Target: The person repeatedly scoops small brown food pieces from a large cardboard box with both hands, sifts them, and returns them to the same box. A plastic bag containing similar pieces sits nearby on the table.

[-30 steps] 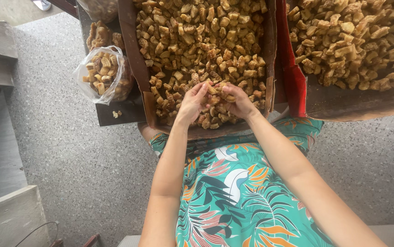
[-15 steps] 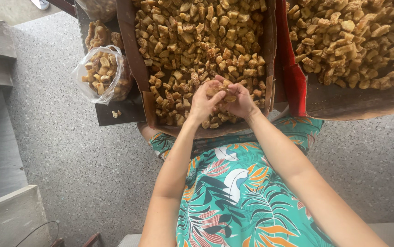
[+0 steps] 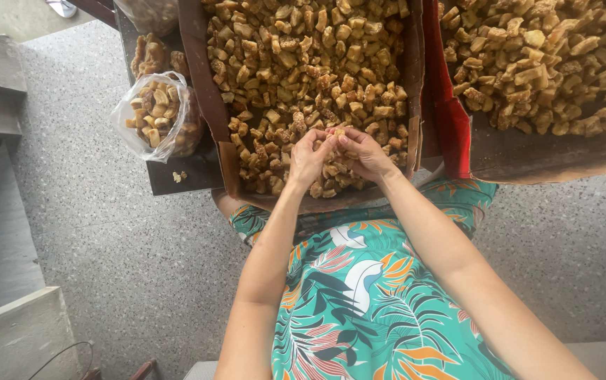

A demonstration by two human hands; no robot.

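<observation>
A brown cardboard tray [image 3: 208, 84] in front of me is heaped with small golden-brown fried chunks [image 3: 303, 63]. Both hands meet over its near end. My left hand [image 3: 308, 156] and my right hand [image 3: 362, 151] have their fingertips pressed together around one small chunk [image 3: 336, 135], just above the pile. Which hand carries the piece I cannot tell; both touch it. My forearms reach forward from a green leaf-patterned dress [image 3: 359, 295].
A second cardboard tray [image 3: 549, 158] of the same chunks lies to the right, with a red flap [image 3: 447, 105] between the trays. A clear plastic bag [image 3: 155, 116] of chunks sits at the left on a dark board [image 3: 176, 176]. Speckled grey floor [image 3: 106, 246] lies below.
My hands have moved slightly up the tray and closed together, fingertips now meeting on one chunk.
</observation>
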